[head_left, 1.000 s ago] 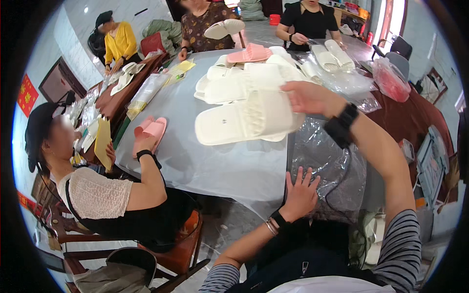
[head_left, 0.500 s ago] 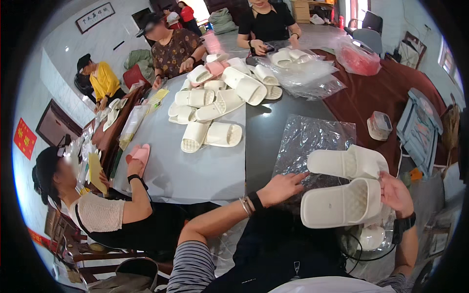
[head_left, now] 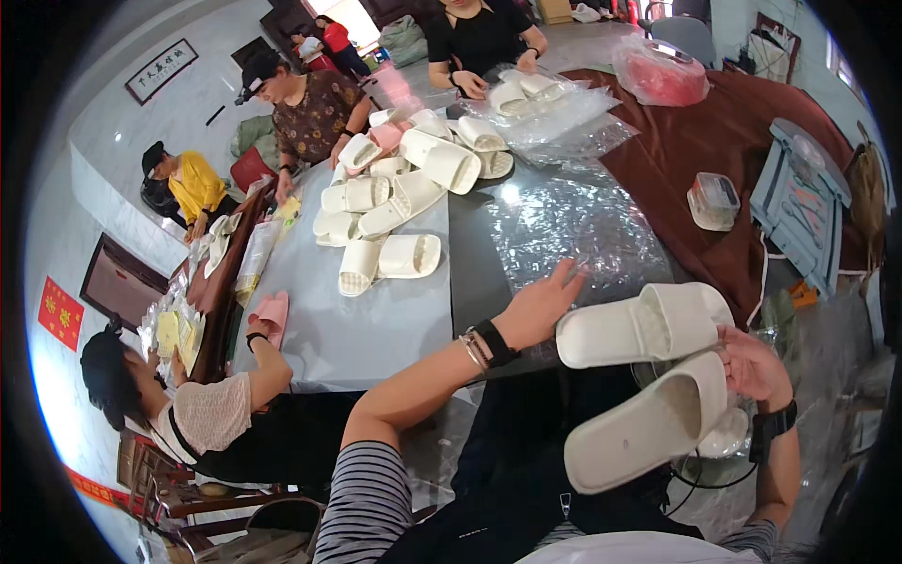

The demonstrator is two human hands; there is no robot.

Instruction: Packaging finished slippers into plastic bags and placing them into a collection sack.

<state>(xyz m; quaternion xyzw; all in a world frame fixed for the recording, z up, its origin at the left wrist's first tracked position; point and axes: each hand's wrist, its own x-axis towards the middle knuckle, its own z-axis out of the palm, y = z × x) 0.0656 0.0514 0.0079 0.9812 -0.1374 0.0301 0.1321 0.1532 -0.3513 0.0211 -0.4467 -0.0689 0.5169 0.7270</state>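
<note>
My right hand (head_left: 754, 368) grips a pair of off-white slippers at the strap end, near the table's front edge. The farther slipper (head_left: 603, 333) lies nearly level, its sole pointing left. Below it, the nearer slipper (head_left: 625, 449) hangs tilted toward the lower left. A clear plastic bag (head_left: 587, 221) is spread on the dark part of the table beyond the slippers. Upon its near part rests my left hand (head_left: 540, 305), fingers stretched and apart, holding nothing. Some of my right fingertips are hidden behind the slippers.
A pile of white and pink slippers (head_left: 413, 183) covers the table's middle. More clear bags (head_left: 564, 127) lie beyond it. A plastic tub (head_left: 714, 201) stands on the brown cloth at right, beside a blue-grey folded frame (head_left: 801, 211). Co-workers sit left and across; one holds a pink slipper (head_left: 272, 315).
My left hand has moved farther onto the bag, which now lies spread wider and farther away. The nearer slipper has swung down at its left end. The whole view has shifted slightly.
</note>
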